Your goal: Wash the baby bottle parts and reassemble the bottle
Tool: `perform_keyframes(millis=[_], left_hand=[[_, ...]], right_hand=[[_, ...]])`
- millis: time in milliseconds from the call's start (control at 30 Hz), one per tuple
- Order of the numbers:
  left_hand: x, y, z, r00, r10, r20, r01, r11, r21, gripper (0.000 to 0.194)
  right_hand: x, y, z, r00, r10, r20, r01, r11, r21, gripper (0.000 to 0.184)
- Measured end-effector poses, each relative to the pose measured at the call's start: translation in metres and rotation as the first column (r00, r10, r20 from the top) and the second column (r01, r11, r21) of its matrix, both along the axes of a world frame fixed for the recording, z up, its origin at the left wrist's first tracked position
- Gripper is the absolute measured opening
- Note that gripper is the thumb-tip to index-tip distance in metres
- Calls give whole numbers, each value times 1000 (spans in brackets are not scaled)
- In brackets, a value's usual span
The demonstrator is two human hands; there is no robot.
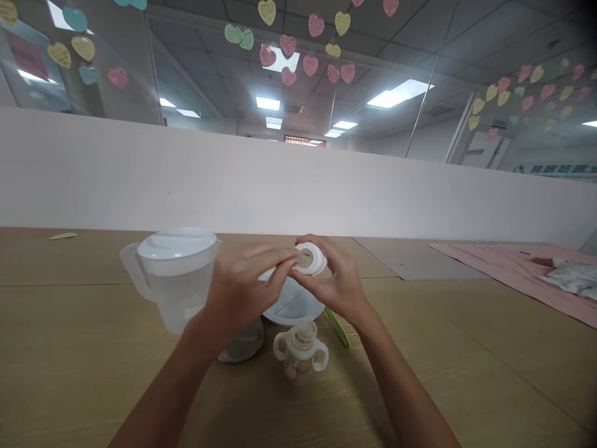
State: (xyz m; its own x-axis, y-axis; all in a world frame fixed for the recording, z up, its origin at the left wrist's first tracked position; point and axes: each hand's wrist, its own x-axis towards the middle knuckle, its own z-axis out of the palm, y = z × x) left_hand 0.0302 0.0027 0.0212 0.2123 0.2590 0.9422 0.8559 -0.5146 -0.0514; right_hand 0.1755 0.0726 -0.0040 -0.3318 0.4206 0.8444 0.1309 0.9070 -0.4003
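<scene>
While the left hand (pixel 242 289) and right hand (pixel 333 280) pinch a round white plastic bottle cap (pixel 311 259) between them, a clear two-handled baby bottle (pixel 301 351) stands upright below on the grainy wooden table (pixel 69 361).

Paper hearts (pixel 288 43) above a white partition (pixel 186 180); pink mat (pixel 494 267) with patterned cloth (pixel 571 278) at right.

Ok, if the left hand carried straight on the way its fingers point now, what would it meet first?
The white plastic cap, held in the right hand. The fingertips of the left hand look already at its edge, though depth is hard to judge.
</scene>
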Motion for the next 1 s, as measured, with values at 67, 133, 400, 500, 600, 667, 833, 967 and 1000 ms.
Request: perform_keyframes(millis=[67, 133, 400, 500, 600, 667, 833, 967, 1000], left_hand=[[2, -1, -3, 992, 78, -95, -71, 995, 76, 13], [3, -1, -6, 980, 119, -160, -103, 989, 105, 14], [3, 6, -7, 992, 96, -81, -88, 992, 94, 15], [1, 7, -4, 998, 40, -48, -37, 998, 60, 13], [-2, 9, -4, 999, 0, -51, 1, 1000, 12, 9], [-3, 11, -5, 998, -26, -54, 24, 999, -40, 9], [-5, 20, -12, 1000, -5, 31, 9, 992, -130, 22], [-4, 23, -14, 999, 0, 33, 7, 979, -205, 14], [-3, 23, -13, 999, -9, 34, 17, 976, -218, 12]], right_hand=[[-2, 4, -3, 995, -97, -19, 99, 986, 137, 30], [-3, 8, -6, 985, -166, -40, 170, 961, 220, 28], [-3, 8, -5, 994, -108, 14, 105, 984, 147, 28], [-3, 7, -5, 994, -102, 28, 98, 987, 128, 29], [-3, 8, -5, 993, -108, 56, 100, 986, 130, 28], [-1, 10, -5, 989, -116, 94, 104, 987, 122, 27], [8, 12, -2, 968, -164, 191, 158, 986, 45, 30], [13, 11, 0, 956, -180, 231, 183, 983, 9, 32], [13, 11, 1, 956, -184, 229, 187, 982, 10, 32]])
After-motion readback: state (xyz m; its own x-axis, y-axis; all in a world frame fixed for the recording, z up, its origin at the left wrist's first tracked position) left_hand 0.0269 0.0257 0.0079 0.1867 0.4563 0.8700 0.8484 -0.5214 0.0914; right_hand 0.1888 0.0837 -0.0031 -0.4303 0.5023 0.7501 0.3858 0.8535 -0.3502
